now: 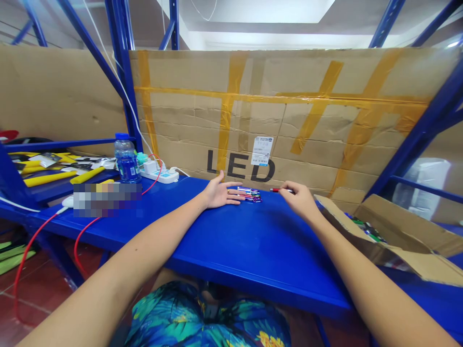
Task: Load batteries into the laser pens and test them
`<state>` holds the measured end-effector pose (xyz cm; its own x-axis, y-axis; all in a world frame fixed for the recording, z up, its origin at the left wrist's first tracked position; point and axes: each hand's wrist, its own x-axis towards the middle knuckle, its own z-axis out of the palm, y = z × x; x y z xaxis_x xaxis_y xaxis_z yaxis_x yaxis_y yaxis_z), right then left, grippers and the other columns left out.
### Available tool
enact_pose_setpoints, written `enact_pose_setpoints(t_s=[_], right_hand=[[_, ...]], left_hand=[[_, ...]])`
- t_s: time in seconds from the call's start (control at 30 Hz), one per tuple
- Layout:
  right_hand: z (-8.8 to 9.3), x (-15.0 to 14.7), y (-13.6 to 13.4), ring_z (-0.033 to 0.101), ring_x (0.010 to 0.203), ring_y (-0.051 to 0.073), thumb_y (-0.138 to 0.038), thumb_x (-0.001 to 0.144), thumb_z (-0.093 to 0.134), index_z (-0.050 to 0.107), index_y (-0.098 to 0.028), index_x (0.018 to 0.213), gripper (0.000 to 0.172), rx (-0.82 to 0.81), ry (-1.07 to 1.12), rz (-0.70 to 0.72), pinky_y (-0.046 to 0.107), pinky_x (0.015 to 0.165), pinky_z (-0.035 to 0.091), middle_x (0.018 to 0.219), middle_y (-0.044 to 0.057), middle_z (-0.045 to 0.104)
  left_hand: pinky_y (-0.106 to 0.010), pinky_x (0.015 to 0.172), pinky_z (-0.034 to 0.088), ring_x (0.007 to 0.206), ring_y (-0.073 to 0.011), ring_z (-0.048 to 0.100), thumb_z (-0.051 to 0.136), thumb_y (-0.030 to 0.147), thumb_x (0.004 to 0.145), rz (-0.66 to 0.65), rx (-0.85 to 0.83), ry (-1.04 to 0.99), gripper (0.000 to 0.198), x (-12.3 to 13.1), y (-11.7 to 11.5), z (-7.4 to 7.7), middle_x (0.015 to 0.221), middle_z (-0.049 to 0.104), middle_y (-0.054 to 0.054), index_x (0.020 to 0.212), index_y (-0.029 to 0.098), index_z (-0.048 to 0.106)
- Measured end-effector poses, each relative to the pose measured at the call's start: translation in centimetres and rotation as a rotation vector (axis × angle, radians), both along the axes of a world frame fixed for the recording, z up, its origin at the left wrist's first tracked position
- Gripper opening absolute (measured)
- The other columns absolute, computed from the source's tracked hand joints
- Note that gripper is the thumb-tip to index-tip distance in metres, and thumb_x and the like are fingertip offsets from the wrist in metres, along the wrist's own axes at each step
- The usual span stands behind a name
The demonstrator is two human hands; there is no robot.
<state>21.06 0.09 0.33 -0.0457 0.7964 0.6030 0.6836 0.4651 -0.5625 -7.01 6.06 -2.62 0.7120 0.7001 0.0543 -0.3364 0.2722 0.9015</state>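
A small pile of pens (251,194) in mixed colours lies near the back of the blue table (231,241). My left hand (222,192) is beside the pile on its left, thumb raised and fingers stretched toward the pens; it holds nothing that I can see. To the right of the pile, my right hand (297,195) is closed on a red pen (275,190), whose end points left toward the others. The rest of that pen is hidden by my fingers.
On the right stands an open cardboard box (376,236) with several pens inside. A blue bottle (126,161) and a white power strip (162,176) are at the back left, with red cables. A large taped cardboard sheet (191,125) rises behind the table between blue posts.
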Motion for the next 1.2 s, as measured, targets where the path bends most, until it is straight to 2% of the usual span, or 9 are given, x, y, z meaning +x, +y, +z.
enact_pose_setpoints(t_s=[0.1, 0.23, 0.43, 0.53, 0.67, 0.77, 0.93, 1.1, 1.2], right_hand=[[-0.3, -0.2, 0.1, 0.05, 0.065, 0.016, -0.035, 0.077, 0.051, 0.059, -0.018, 0.068, 0.021, 0.007, -0.045, 0.032, 0.027, 0.063, 0.037, 0.066, 0.001, 0.059], [-1.0, -1.7, -0.5, 0.054, 0.069, 0.017, -0.038, 0.085, 0.05, 0.065, -0.017, 0.084, 0.026, -0.06, -0.132, 0.146, 0.028, 0.064, 0.04, 0.076, 0.003, 0.066], [-2.4, -4.3, -0.6, 0.062, 0.081, 0.019, -0.032, 0.092, 0.047, 0.068, -0.018, 0.096, 0.026, -0.1, -0.209, 0.34, 0.03, 0.074, 0.045, 0.094, 0.006, 0.072], [-2.7, -4.5, 0.6, 0.063, 0.09, 0.021, -0.03, 0.092, 0.047, 0.068, -0.018, 0.096, 0.024, -0.109, -0.223, 0.356, 0.032, 0.081, 0.045, 0.1, 0.007, 0.072], [-2.8, -3.8, 2.6, 0.063, 0.088, 0.021, -0.033, 0.09, 0.051, 0.063, -0.018, 0.101, 0.022, -0.15, -0.222, 0.359, 0.033, 0.079, 0.047, 0.098, 0.007, 0.071], [-2.7, -3.1, 3.6, 0.062, 0.078, 0.018, -0.032, 0.084, 0.057, 0.055, -0.018, 0.105, 0.025, -0.202, -0.149, 0.369, 0.031, 0.07, 0.048, 0.092, 0.005, 0.068], [-2.0, -2.6, 3.7, 0.058, 0.062, 0.015, -0.029, 0.081, 0.054, 0.053, -0.019, 0.091, 0.014, -0.275, -0.08, 0.38, 0.029, 0.06, 0.046, 0.074, 0.001, 0.063], [-1.4, -2.7, 3.4, 0.058, 0.064, 0.016, -0.027, 0.081, 0.052, 0.062, -0.017, 0.087, 0.016, -0.25, -0.121, 0.323, 0.029, 0.063, 0.044, 0.071, 0.003, 0.064], [-1.2, -2.7, 3.4, 0.056, 0.062, 0.017, -0.031, 0.084, 0.05, 0.066, -0.016, 0.088, 0.023, -0.216, -0.159, 0.274, 0.029, 0.062, 0.043, 0.067, 0.003, 0.063]], left_hand=[[-0.044, 0.093, 0.048, 0.105, -0.0309, 0.066, 0.039, 0.068, 0.089, 0.082, 0.042, 0.08, 0.071, 0.7, -0.2, -0.1, 0.123, 0.062, -0.024, 0.129, 0.01, 0.049], [-0.034, 0.076, 0.054, 0.081, -0.0209, 0.07, 0.065, 0.042, 0.086, 0.259, 0.15, 0.24, 0.04, 2.3, -1.0, -0.2, 0.105, 0.069, -0.017, 0.112, 0.012, 0.058], [-0.029, 0.069, 0.053, 0.071, -0.0141, 0.067, 0.077, 0.029, 0.078, 0.215, 0.284, 0.254, 0.029, 3.7, -2.5, 0.1, 0.084, 0.069, -0.009, 0.096, 0.01, 0.065], [-0.029, 0.071, 0.052, 0.067, -0.0127, 0.066, 0.08, 0.021, 0.073, 0.234, 0.311, 0.259, 0.023, 3.8, -2.2, 0.0, 0.075, 0.069, -0.008, 0.085, 0.008, 0.065], [-0.029, 0.072, 0.051, 0.065, -0.0119, 0.065, 0.076, 0.005, 0.069, 0.345, 0.439, 0.288, 0.018, 3.9, -1.5, 0.0, 0.069, 0.069, -0.004, 0.083, 0.009, 0.065], [-0.027, 0.067, 0.05, 0.061, -0.0111, 0.062, 0.067, 0.004, 0.076, 0.469, 0.566, 0.355, 0.01, 4.1, -1.3, 0.2, 0.064, 0.066, 0.0, 0.082, 0.011, 0.063], [-0.025, 0.062, 0.046, 0.058, -0.0109, 0.058, 0.057, 0.011, 0.084, 0.568, 0.773, 0.478, 0.006, 4.4, -1.4, 0.2, 0.059, 0.06, 0.003, 0.084, 0.013, 0.062], [-0.025, 0.061, 0.044, 0.061, -0.0126, 0.059, 0.059, 0.02, 0.085, 0.563, 0.877, 0.572, 0.006, 4.2, -1.9, -0.1, 0.064, 0.062, 0.002, 0.085, 0.015, 0.063], [-0.025, 0.064, 0.043, 0.069, -0.0143, 0.061, 0.063, 0.02, 0.082, 0.553, 1.017, 0.662, 0.006, 4.1, -2.1, -0.1, 0.073, 0.066, -0.001, 0.086, 0.015, 0.065]])
